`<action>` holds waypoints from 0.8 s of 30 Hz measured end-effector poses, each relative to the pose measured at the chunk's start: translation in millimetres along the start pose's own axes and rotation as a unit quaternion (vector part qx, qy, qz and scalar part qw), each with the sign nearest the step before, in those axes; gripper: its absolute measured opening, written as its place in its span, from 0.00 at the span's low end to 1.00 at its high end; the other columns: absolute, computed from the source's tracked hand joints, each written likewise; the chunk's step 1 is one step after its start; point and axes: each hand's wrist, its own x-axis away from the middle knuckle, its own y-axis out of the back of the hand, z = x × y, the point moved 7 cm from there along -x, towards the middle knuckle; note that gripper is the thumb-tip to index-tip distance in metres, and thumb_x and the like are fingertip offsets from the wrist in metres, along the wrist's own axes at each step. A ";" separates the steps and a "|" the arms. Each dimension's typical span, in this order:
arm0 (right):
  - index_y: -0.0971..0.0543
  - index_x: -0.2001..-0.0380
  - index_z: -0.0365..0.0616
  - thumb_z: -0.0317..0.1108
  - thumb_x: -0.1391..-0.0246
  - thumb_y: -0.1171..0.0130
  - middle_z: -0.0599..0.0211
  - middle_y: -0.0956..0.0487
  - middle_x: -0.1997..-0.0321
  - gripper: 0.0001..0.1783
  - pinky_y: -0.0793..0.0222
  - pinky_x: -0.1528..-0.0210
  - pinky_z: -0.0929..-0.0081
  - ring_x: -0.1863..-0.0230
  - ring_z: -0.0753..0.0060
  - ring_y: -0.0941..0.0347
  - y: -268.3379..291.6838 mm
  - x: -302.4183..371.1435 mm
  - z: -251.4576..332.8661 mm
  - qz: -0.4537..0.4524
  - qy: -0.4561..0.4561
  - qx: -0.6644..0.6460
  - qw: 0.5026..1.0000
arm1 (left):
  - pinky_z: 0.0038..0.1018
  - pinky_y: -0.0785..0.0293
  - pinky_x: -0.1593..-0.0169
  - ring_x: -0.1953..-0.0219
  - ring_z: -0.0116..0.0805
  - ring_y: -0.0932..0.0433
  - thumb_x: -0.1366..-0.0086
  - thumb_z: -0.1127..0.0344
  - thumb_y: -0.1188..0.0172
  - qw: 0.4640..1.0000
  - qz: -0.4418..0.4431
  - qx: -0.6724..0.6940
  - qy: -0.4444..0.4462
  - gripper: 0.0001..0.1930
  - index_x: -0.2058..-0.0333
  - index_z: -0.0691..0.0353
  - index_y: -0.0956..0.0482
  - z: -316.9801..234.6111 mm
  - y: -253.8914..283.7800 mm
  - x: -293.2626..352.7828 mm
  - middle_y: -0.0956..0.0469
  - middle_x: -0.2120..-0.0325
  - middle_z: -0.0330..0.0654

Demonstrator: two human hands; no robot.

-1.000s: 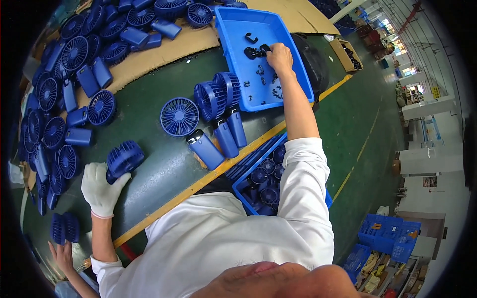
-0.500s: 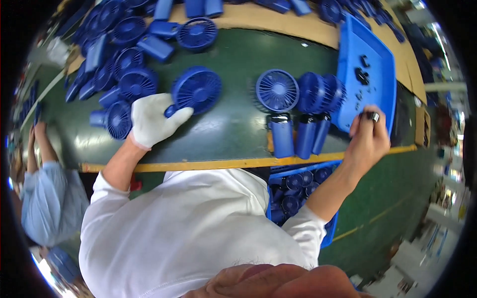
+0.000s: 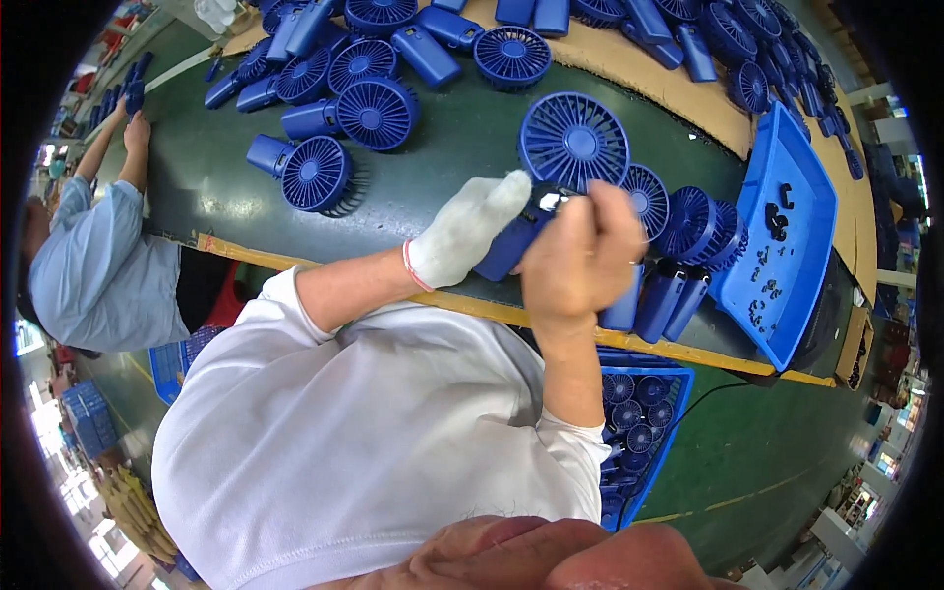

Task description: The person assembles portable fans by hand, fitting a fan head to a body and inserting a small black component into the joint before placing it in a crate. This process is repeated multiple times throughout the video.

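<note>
A dark blue handheld fan [image 3: 573,143] is raised over the table's front edge, its round grille facing up. My gloved left hand [image 3: 460,236] is closed around its handle, thumb near the neck. A glossy black piece [image 3: 551,200] sits at the neck between grille and handle. My bare right hand [image 3: 582,254], slightly blurred, is closed with its fingers at that black piece; the fingertips are partly hidden. Just right of it, several blue fans [image 3: 685,221] with black necks stand in a row. A single fan [image 3: 316,174] lies to the left of my hands.
At the right a blue tray [image 3: 814,270] holds small black parts [image 3: 775,222]. Piled fans [image 3: 374,113] cover the back left, more lie on cardboard [image 3: 629,74] behind. Below the table edge is a blue crate [image 3: 678,393] of fans. A co-worker's sleeve [image 3: 98,256] is far left.
My right hand has come left from the tray with the black piece to the fan's neck. My left hand has lifted the fan and carried it right. The whole view has shifted.
</note>
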 end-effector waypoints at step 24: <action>0.22 0.63 0.26 0.44 0.34 0.52 0.59 0.26 0.58 0.25 0.32 0.67 0.78 0.67 0.74 0.28 -46.0 75.8 -31.1 0.129 -0.458 -0.406 0.780 | 0.27 0.29 0.73 0.80 0.28 0.25 0.42 0.53 0.40 0.989 -0.044 -0.142 0.015 0.19 0.72 0.68 0.19 18.0 21.5 -9.9 0.22 0.82 0.45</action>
